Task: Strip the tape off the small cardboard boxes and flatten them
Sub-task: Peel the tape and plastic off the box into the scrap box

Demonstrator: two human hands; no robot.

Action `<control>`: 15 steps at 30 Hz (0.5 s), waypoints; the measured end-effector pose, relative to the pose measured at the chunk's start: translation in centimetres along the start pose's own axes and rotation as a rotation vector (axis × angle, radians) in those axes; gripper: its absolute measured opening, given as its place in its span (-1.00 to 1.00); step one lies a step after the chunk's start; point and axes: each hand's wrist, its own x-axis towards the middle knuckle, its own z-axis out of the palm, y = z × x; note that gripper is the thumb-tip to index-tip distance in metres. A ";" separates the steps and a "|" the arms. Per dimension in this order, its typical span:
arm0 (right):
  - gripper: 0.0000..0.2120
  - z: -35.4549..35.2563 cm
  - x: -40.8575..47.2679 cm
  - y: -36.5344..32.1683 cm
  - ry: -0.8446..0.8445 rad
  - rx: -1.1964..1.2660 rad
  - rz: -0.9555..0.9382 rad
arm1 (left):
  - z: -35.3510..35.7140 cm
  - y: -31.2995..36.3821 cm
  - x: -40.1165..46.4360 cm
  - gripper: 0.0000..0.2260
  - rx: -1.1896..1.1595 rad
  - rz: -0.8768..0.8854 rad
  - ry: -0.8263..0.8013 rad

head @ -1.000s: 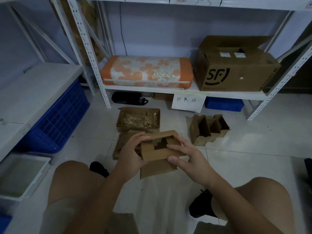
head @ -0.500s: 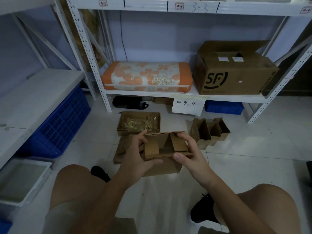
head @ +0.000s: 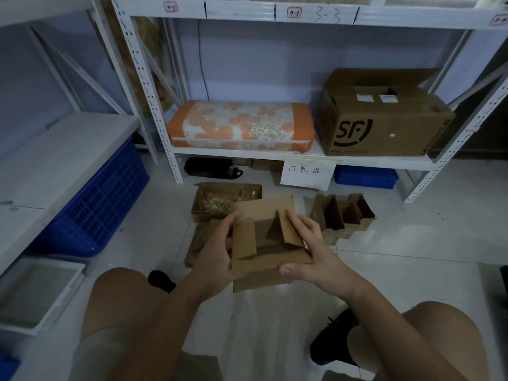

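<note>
**Both hands clamped on a half-opened box**

Right then, I had the small cardboard box (head: 264,243) held up between the knees, above the tiled floor (head: 412,243). My left hand (head: 217,257) curled round its left end, thumb over the left flap. My right hand (head: 316,254) gripped the right end, fingers laid on the raised inner flap, thumb pinching the near edge. The box's long axis ran left to right between the two grips, open side up, so each hand sat equally near its own end. I judged that collapsing it would turn on pressing those upright flaps down and outward. Whether any tape remained on it, I could not tell.

Beyond the box, an open tray box (head: 220,200) holding what looked like peeled scraps sat toward the rack, and a cluster of unflattened boxes (head: 341,215) stood to the right. Flat cardboard (head: 198,243) lay under my left hand.

Writing I could read: "SF" on the big carton (head: 384,119), a paper sign (head: 306,174) reading "回收区", and "3-3" on the upper shelf beam (head: 327,15).
</note>
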 end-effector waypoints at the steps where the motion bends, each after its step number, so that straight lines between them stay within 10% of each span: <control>1: 0.17 -0.1 0.1 0.0 0.005 0.000 0.002 | -0.1 0.0 0.1 -0.07 0.008 0.005 -0.009; 15: 0.09 0.8 0.4 1.6 0.264 0.084 -0.074 | -0.6 2.3 0.1 -0.07 -0.329 -0.037 0.056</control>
